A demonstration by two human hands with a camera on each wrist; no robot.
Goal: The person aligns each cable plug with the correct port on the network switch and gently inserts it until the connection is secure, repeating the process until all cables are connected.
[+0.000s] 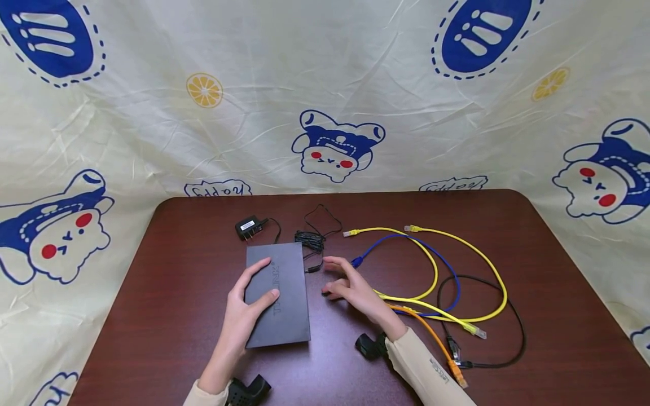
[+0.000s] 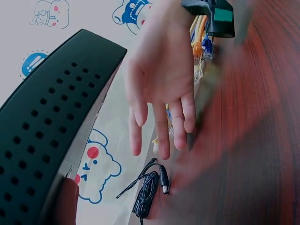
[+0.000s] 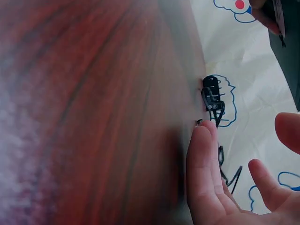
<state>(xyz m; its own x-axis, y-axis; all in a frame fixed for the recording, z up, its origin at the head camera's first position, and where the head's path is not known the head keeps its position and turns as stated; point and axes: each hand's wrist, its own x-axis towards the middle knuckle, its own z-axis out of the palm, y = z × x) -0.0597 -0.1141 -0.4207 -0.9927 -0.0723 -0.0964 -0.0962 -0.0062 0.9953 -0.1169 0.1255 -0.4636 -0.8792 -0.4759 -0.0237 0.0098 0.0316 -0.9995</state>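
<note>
A flat dark grey network switch point(image 1: 291, 324), with lettering on its top, is gripped at its left side by my left hand point(image 1: 237, 318). The thumb and a finger lie over its top; the other fingers are hidden. Rows of vent holes show on the switch point(image 2: 49, 122) in the left wrist view. To its right, my right hand point(image 1: 358, 288) is held over the table with loosely spread fingers and nothing in them. Near those fingertips lies the black barrel plug point(image 1: 313, 269) of a power cord, whose bundled part point(image 1: 310, 241) is behind the switch.
A black power adapter point(image 1: 249, 227) lies behind the switch. On the right are looped yellow cables point(image 1: 490, 259), a blue cable point(image 1: 452, 265), a black cable point(image 1: 520, 332) and an orange cable point(image 1: 437, 338). A printed cloth point(image 1: 264, 152) hangs beyond the table's far edge.
</note>
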